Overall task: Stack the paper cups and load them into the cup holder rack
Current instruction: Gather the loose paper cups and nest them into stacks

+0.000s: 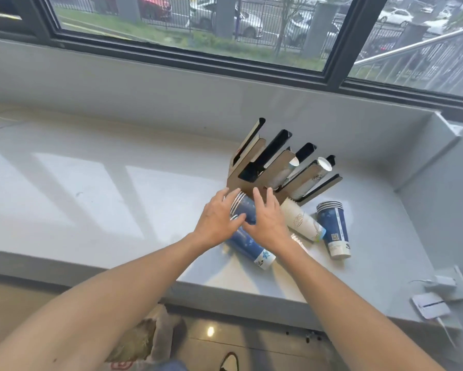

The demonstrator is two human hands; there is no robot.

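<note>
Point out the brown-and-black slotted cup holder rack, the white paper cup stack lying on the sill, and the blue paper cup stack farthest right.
Brown-and-black slotted cup holder rack (pixel 254 156): head view, on a brown divider panel.
White paper cup stack (pixel 299 219): head view, on its printed side wall.
Blue paper cup stack farthest right (pixel 333 226): head view, on its blue side wall.

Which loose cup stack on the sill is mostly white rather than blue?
The white cup stack, lying between the right hand and the rightmost blue stack.
</note>
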